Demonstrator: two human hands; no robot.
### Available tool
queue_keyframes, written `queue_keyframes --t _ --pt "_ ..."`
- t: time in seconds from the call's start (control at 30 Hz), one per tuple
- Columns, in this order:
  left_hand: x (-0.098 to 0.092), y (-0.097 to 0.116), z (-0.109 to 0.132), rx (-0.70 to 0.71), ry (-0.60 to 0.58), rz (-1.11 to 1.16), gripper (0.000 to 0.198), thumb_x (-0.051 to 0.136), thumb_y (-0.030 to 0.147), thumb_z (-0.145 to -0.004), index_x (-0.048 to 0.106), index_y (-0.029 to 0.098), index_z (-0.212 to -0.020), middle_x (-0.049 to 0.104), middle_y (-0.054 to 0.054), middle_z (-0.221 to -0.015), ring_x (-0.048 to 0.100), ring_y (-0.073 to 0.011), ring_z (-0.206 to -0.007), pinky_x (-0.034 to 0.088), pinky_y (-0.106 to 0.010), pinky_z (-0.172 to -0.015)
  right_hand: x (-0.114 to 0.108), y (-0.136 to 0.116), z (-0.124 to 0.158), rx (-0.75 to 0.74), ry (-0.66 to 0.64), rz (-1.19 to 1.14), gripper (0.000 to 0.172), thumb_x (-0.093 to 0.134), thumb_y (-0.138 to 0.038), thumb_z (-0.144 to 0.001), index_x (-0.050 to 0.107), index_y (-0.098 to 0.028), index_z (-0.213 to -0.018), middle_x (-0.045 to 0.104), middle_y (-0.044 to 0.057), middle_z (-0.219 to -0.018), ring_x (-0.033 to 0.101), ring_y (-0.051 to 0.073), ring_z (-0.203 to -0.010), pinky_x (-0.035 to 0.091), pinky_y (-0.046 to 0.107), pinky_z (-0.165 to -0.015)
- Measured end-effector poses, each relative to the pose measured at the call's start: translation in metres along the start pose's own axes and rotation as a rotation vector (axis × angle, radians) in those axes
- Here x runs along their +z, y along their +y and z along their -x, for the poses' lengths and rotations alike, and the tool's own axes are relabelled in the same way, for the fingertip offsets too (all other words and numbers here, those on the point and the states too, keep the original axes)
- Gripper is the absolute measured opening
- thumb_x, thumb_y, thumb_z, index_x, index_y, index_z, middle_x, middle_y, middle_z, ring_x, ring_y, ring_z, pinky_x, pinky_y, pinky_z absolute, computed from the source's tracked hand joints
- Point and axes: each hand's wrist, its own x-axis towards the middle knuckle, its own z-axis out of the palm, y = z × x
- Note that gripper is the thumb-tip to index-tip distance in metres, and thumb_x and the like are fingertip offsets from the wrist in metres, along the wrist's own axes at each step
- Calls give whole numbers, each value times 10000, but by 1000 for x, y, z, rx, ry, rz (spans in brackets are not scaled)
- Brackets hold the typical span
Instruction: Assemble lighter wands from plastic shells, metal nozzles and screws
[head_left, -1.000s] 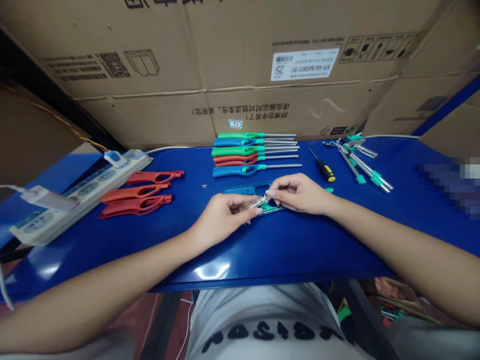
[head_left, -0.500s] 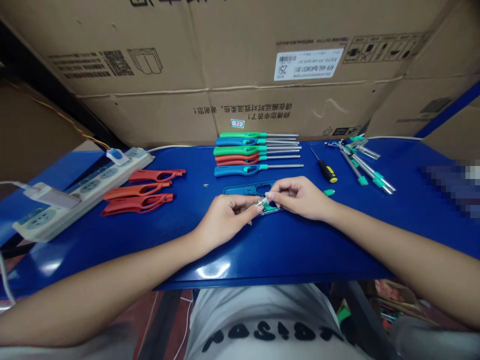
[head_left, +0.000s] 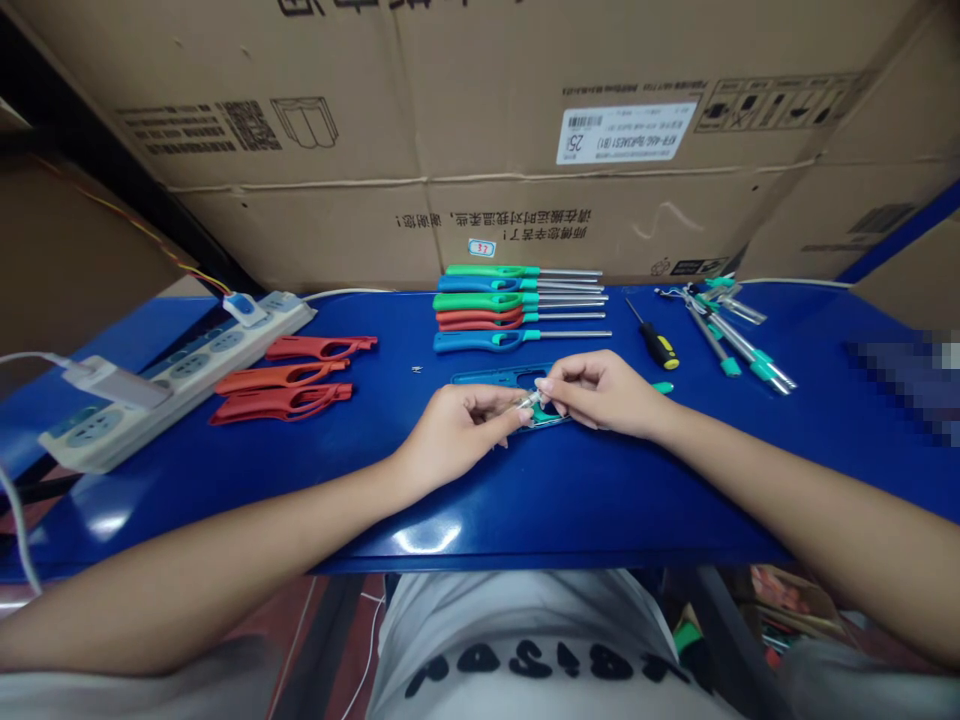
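Between my two hands is a small clear lighter part, probably see-through plastic, partly covered by fingers. My left hand pinches its near-left end between thumb and fingers. At its other end, the thumb and fingertips of my right hand close on its pale tip. Just beneath lies an open blue lighter casing half with a teal piece in it, partly hidden by both hands. A teal tip shows behind my right wrist.
Several lighters with metal barrels lie in a stack at the back. Red casing halves and a power strip are at left. Tiny metal bits lie mid-table. A screwdriver and barrel assemblies lie at right, before a cardboard box.
The whole view has shifted slightly, so the table things appear a little further right. Both hands keep their pinch on the clear part, with barely any movement of the fingers.
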Motion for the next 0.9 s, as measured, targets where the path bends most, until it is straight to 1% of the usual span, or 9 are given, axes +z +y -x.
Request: queue_keyframes --t 0.07,0.2,0.4,0.57,0.63,0.7,0.8,0.87,0.9 --pt "0 1 -1 -13 23 36 323 764 308 -822 772 128 -1090 795 -82 -948 656 -123 -673 539 -218 -605 -1 -2 -1 16 -6 -18 466 727 -598 -778 618 -149 -712 537 -49 -521 372 36 -341 236 200 -343" --pt "2 1 -1 -13 56 35 316 780 292 -795 775 132 -1068 794 -78 -921 660 -132 -656 542 -234 -601 2 -2 -1 -4 55 -12 463 779 -583 -727 619 -150 -690 523 -51 -515 359 39 -384 241 198 -375" --pt "3 -3 3 61 50 -23 270 751 298 -832 790 148 -1054 798 -70 -896 665 -135 -668 501 -216 -586 9 3 4 -70 114 86 458 750 -581 -754 600 -158 -662 546 -15 -553 422 77 -487 324 217 -463" --pt "5 -3 5 72 53 -45 261 718 319 -867 785 141 -1047 799 -70 -896 673 -136 -684 492 -211 -586 10 6 5 -105 122 112 449 749 -573 -763 601 -160 -668 555 -13 -552 444 84 -490 344 220 -469" --pt "4 -2 3 75 51 -37 264 716 318 -869 778 138 -1052 798 -78 -938 682 -141 -710 497 -211 -591 10 5 3 -107 110 97 458 719 -584 -794 585 -165 -668 523 -32 -514 417 71 -440 316 215 -433" --pt "2 0 2 76 65 -16 298 726 315 -861 759 135 -1097 795 -81 -957 688 -145 -721 509 -216 -600 8 4 2 -99 78 65 469 671 -600 -835 571 -169 -678 505 -47 -492 395 58 -384 297 214 -399" --pt "-3 3 2 74 116 -9 374 750 318 -839 717 138 -1165 791 -73 -935 699 -156 -728 527 -233 -629 2 2 0 -86 29 26 482 600 -628 -880 604 -159 -770 546 -47 -508 408 54 -346 318 210 -381" --pt "-9 6 3 98 116 -97 324 748 334 -845 726 150 -1111 788 -70 -959 708 -170 -773 533 -251 -673 -4 2 -1 -61 -5 28 487 564 -631 -904 633 -150 -861 544 -57 -482 415 59 -337 329 203 -380" --pt "-12 8 4 122 103 -182 274 740 341 -854 740 160 -1060 786 -67 -978 706 -174 -794 531 -260 -697 -8 1 -1 -40 -25 32 486 556 -626 -912 641 -147 -899 534 -63 -463 420 63 -336 335 200 -382"
